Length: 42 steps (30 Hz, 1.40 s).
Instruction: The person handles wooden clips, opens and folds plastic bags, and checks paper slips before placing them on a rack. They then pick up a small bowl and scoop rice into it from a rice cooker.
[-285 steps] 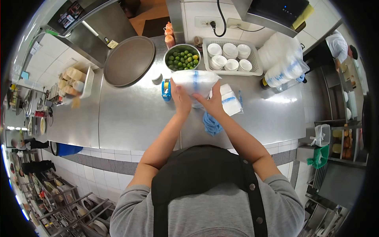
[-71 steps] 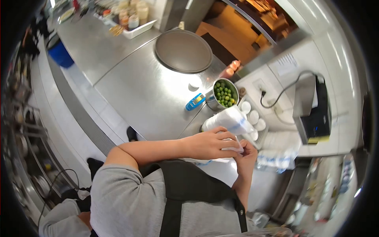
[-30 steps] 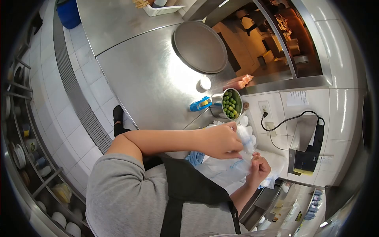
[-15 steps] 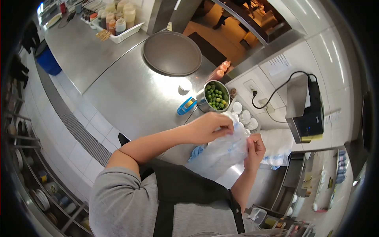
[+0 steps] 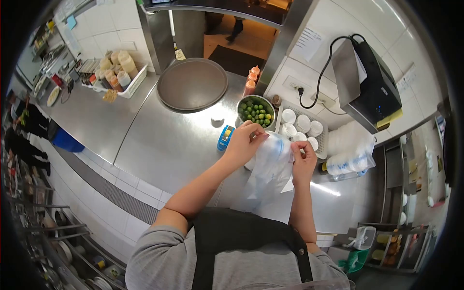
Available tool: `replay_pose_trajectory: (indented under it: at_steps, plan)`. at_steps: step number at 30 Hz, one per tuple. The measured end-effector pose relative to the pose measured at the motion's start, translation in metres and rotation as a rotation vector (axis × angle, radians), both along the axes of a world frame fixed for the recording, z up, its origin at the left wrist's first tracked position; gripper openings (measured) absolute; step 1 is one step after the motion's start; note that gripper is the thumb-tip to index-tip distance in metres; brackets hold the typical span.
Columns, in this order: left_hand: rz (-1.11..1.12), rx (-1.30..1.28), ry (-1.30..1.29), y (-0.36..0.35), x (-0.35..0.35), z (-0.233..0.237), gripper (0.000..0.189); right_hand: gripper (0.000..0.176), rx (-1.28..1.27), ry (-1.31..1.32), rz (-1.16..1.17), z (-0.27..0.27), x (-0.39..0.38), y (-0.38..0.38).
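In the head view, our left hand point(image 5: 243, 145) and right hand point(image 5: 303, 162) each have their fingers pinched on the top of a plastic bag point(image 5: 269, 169). It hangs over the steel surface point(image 5: 169, 142), near the bowl of limes point(image 5: 255, 110), and seems empty.

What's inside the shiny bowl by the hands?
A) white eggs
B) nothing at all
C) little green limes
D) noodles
C: the bowl next to the left hand is full of small round green limes. That hand and the right hand pinch a bag.
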<state>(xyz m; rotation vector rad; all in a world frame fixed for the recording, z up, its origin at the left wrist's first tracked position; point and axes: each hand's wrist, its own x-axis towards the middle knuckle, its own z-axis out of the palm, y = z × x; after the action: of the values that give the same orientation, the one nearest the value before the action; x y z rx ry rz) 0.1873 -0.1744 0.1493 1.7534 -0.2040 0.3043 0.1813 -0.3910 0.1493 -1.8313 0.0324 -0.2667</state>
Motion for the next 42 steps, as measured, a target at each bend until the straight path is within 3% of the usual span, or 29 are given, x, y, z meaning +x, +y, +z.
replay_pose_trajectory:
  at_steps: [2,5,8,14,17,20,23,24,27,28,31,34,37,40,42]
  plan:
    - [-0.038,-0.049,0.041,-0.001,0.008,-0.006,0.017,0.009,0.079,0.055,0.02,-0.003,0.006,0.0]
    - [-0.192,-0.125,0.258,0.007,0.022,-0.006,0.022,0.007,0.449,0.247,0.139,-0.018,0.022,-0.008]
    - [-0.283,-0.269,0.488,0.012,0.029,-0.009,0.022,0.007,0.587,0.353,0.187,-0.03,0.03,-0.011]
    - [-0.289,-0.451,0.639,0.013,0.034,-0.022,0.019,0.007,0.577,0.419,0.224,-0.027,0.031,-0.008]
    - [-0.156,-0.37,0.675,0.002,0.043,-0.068,0.015,0.013,0.579,0.521,0.183,-0.066,0.032,-0.008]
    - [-0.059,-0.181,0.577,-0.011,0.033,-0.127,0.017,0.021,0.455,0.524,0.188,-0.109,0.032,-0.012]
    - [0.228,0.23,0.095,-0.013,0.014,-0.122,0.022,0.036,0.332,0.322,0.195,-0.131,0.034,-0.02]
    - [0.225,0.131,0.023,-0.014,0.01,-0.114,0.025,0.042,0.298,0.234,0.188,-0.135,0.03,-0.023]
    - [0.218,-0.17,-0.199,-0.018,0.006,-0.072,0.035,0.056,0.668,0.0,0.389,-0.082,0.009,-0.019]
    - [0.133,-0.379,-0.154,-0.021,0.001,-0.064,0.043,0.076,0.647,0.091,0.503,-0.075,0.006,-0.026]
    - [0.004,-0.601,-0.255,-0.039,0.007,-0.053,0.051,0.081,0.182,-0.143,0.495,-0.085,0.006,-0.009]
    - [0.031,-0.39,-0.186,-0.055,0.008,-0.076,0.06,0.079,0.251,0.195,0.272,-0.062,-0.003,0.014]
    - [0.038,-0.354,-0.2,-0.057,0.012,-0.081,0.062,0.067,0.232,0.075,0.268,-0.087,-0.004,0.018]
    - [0.043,-0.305,-0.267,-0.051,0.017,-0.101,0.059,0.077,0.184,-0.005,0.201,-0.108,-0.003,0.026]
    - [0.086,-0.331,-0.149,-0.052,0.017,-0.117,0.065,0.085,0.045,-0.089,0.156,-0.118,0.0,0.031]
